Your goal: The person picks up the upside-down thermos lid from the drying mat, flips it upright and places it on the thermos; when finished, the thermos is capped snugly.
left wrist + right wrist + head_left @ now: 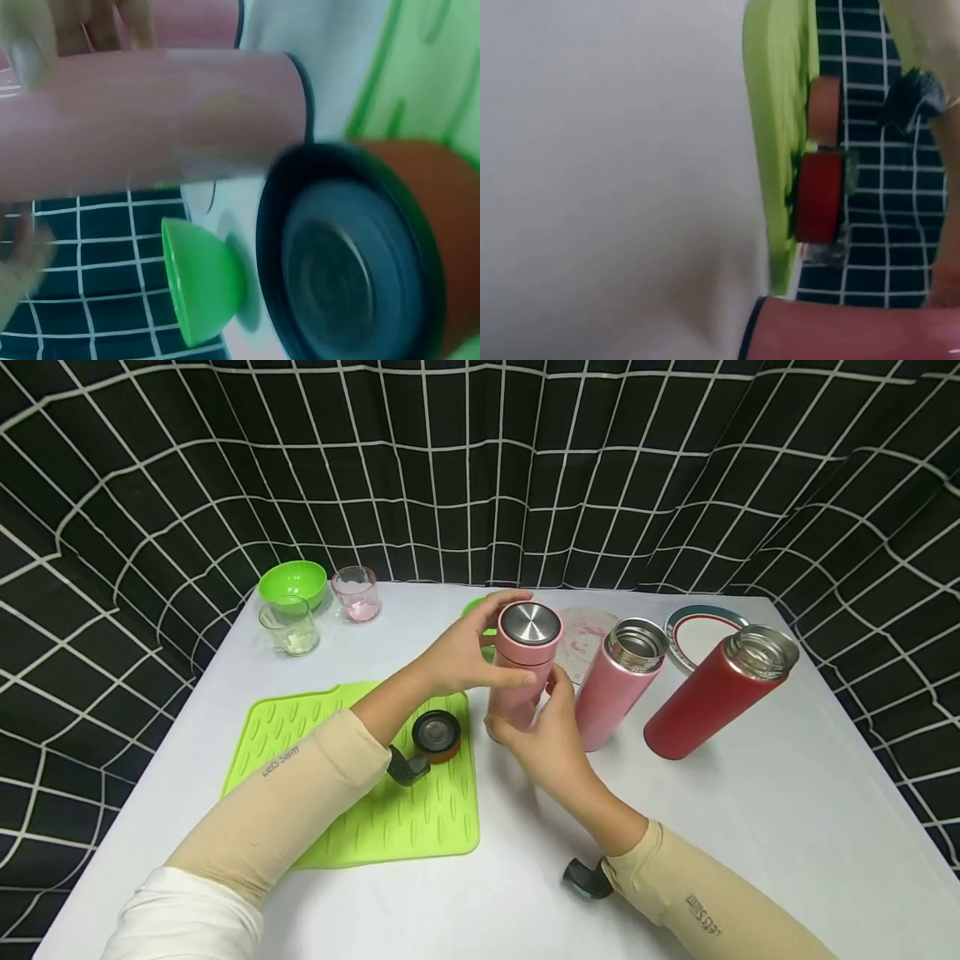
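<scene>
A capped pink thermos bottle (516,703) with a brushed metal lid top (531,623) stands in front of me, held by both hands. My left hand (468,652) grips it from the left near the lid, thumb across its front. Lower down, my right hand (546,735) holds the body from the right. In the left wrist view the bottle (180,120) crosses sideways, fingers around its far end. The right wrist view shows only the base part of the bottle (847,330). An uncapped pink bottle (615,689) stands just right of the hands.
A red uncapped bottle (712,697) stands farther right, before a rimmed plate (684,652). On the green mat (360,827) lie a lid (437,733) and a red lid (819,196). A green bowl (294,581), a clear glass (291,628) and a pink glass (356,593) stand back left.
</scene>
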The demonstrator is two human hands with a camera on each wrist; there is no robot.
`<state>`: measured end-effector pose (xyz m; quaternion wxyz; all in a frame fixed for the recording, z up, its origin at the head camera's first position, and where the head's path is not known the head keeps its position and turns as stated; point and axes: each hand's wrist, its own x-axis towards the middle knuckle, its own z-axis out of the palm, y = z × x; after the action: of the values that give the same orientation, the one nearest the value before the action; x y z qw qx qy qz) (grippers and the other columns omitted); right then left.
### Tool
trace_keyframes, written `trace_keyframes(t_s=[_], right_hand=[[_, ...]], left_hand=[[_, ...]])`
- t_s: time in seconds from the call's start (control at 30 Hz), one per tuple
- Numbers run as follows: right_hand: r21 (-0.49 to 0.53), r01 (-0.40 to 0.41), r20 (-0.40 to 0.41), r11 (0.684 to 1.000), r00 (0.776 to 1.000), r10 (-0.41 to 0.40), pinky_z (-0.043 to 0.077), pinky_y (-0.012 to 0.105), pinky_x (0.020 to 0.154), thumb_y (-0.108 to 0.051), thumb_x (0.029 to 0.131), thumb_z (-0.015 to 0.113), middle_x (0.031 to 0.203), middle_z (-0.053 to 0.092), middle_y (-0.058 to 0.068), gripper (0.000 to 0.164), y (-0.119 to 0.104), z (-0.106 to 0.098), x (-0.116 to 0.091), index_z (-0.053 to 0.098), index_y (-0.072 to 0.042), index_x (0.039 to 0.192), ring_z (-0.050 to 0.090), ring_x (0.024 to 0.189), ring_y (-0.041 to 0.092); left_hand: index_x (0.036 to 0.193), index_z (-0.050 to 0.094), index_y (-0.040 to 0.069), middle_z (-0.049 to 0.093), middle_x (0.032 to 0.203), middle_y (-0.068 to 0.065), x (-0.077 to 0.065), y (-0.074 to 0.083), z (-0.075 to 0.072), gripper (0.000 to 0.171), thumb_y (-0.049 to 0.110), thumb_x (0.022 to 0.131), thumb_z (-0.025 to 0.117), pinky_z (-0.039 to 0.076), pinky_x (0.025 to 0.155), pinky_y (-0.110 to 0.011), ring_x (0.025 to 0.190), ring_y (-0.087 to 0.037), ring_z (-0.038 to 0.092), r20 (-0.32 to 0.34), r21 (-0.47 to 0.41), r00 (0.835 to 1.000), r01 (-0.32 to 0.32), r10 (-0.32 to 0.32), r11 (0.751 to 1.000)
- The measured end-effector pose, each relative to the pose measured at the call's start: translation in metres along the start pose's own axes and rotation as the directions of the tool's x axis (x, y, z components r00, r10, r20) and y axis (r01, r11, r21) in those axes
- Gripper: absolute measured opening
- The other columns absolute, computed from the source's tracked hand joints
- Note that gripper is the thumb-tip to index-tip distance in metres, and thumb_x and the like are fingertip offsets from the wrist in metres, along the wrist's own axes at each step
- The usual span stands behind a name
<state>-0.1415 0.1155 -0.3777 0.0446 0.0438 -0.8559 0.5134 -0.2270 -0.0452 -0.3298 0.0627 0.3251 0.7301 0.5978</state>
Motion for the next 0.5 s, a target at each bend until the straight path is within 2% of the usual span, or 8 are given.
trace_keyframes(t_s=[0.1, 0.17, 0.27, 0.33, 0.43, 0.5], right_hand=[[-0.060, 0.028, 0.046, 0.998, 0.999, -0.025, 0.040, 0.049, 0.100, -0.031, 0.080, 0.080, 0.150, 0.020, 0.016, 0.104, -0.004, -0.003, -0.017, 0.008, -0.006, 0.152, 0.030, 0.132, 0.030], [-0.096, 0.043, 0.086, 0.994, 0.996, -0.035, 0.042, 0.049, 0.098, -0.034, 0.081, 0.079, 0.151, 0.018, 0.015, 0.106, -0.005, -0.008, -0.029, 0.005, -0.008, 0.153, 0.031, 0.131, 0.031], [-0.160, 0.117, 0.136, 0.980, 0.986, -0.096, 0.040, 0.051, 0.100, -0.037, 0.081, 0.079, 0.151, 0.018, 0.014, 0.105, -0.004, -0.016, -0.044, 0.008, -0.009, 0.153, 0.031, 0.132, 0.030], [-0.218, 0.204, 0.175, 0.954, 0.970, -0.167, 0.037, 0.053, 0.103, -0.039, 0.080, 0.080, 0.153, 0.019, 0.013, 0.104, -0.001, -0.022, -0.053, 0.012, -0.009, 0.153, 0.027, 0.135, 0.030], [-0.307, 0.358, 0.229, 0.882, 0.927, -0.297, 0.030, 0.057, 0.105, -0.043, 0.078, 0.081, 0.154, 0.023, 0.011, 0.102, 0.006, -0.032, -0.063, 0.021, -0.008, 0.152, 0.019, 0.139, 0.031], [-0.340, 0.442, 0.258, 0.830, 0.893, -0.370, 0.030, 0.057, 0.105, -0.045, 0.076, 0.081, 0.153, 0.026, 0.011, 0.101, 0.011, -0.038, -0.067, 0.025, -0.007, 0.151, 0.019, 0.140, 0.032]], left_hand=[[0.153, 0.020, 0.017, 0.037, 0.145, -0.004, -0.015, 0.004, -0.008, 0.107, 0.020, 0.070, 0.088, 0.039, 0.103, -0.035, 0.127, -0.019, 0.043, -0.006, 0.126, 0.997, 0.081, -0.080, 0.989], [0.153, 0.012, 0.018, 0.033, 0.147, -0.006, -0.029, 0.009, -0.015, 0.113, 0.027, 0.070, 0.089, 0.035, 0.106, -0.036, 0.131, -0.020, 0.039, -0.020, 0.187, 0.992, 0.128, -0.126, 0.974], [0.153, 0.010, 0.021, 0.025, 0.150, -0.007, -0.055, 0.017, -0.028, 0.114, 0.033, 0.071, 0.088, 0.032, 0.109, -0.036, 0.135, -0.022, 0.035, -0.048, 0.263, 0.984, 0.180, -0.174, 0.948], [0.153, 0.013, 0.022, 0.019, 0.150, -0.007, -0.073, 0.021, -0.038, 0.114, 0.035, 0.070, 0.089, 0.031, 0.110, -0.038, 0.135, -0.023, 0.033, -0.054, 0.331, 0.981, 0.195, -0.187, 0.923], [0.151, 0.024, 0.024, 0.014, 0.150, -0.008, -0.101, 0.023, -0.051, 0.110, 0.043, 0.065, 0.091, 0.035, 0.108, -0.045, 0.134, -0.024, 0.032, -0.064, 0.470, 0.974, 0.223, -0.218, 0.854], [0.149, 0.033, 0.022, 0.018, 0.149, -0.007, -0.119, 0.020, -0.059, 0.106, 0.048, 0.064, 0.090, 0.038, 0.104, -0.049, 0.132, -0.025, 0.031, -0.073, 0.580, 0.969, 0.233, -0.235, 0.781]])
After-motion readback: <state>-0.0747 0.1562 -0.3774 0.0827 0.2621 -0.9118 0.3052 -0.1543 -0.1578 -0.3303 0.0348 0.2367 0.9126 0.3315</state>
